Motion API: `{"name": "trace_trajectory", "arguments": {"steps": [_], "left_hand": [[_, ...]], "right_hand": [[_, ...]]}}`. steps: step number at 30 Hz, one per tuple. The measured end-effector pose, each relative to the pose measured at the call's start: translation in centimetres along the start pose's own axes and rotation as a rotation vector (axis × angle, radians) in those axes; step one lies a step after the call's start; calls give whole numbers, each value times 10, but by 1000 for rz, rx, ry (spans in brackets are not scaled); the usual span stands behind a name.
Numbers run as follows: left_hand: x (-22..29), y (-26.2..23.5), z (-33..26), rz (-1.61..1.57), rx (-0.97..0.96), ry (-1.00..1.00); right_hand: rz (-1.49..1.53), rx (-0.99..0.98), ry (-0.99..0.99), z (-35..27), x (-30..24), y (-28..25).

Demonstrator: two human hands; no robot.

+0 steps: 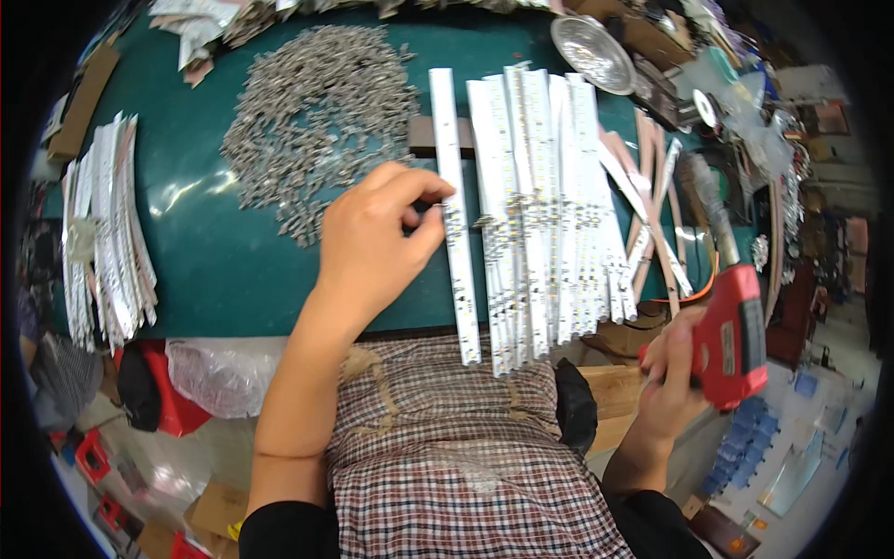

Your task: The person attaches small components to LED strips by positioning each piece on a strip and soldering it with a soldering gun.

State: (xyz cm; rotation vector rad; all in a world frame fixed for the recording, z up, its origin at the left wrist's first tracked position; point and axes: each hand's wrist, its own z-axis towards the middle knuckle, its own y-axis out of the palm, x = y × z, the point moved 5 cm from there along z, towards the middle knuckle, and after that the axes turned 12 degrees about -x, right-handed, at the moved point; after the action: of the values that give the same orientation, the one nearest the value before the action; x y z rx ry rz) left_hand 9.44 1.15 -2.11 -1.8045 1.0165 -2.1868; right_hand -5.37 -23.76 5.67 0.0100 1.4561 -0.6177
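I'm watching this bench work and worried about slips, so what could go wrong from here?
1. The single white strip under the left hand overhangs the table edge; it could tip or slide off if pressed unevenly.
2. The right hand holds the red power screwdriver out to the side; brought in, it might knock the loose stack of strips.
3. The screw pile could scatter.

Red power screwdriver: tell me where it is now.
In the head view, the red power screwdriver is at the right, held in the right hand off the table edge, beside the white strips.
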Motion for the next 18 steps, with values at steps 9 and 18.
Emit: {"name": "trace_trajectory", "arguments": {"steps": [9,18], "left_hand": [[13,4,2,36,-82,4],[10,9,-2,-244,-96,-101]], "right_hand": [[-936,-5,-316,73,39,-34],[-1125,-58,-243,92,73,-29]]}}
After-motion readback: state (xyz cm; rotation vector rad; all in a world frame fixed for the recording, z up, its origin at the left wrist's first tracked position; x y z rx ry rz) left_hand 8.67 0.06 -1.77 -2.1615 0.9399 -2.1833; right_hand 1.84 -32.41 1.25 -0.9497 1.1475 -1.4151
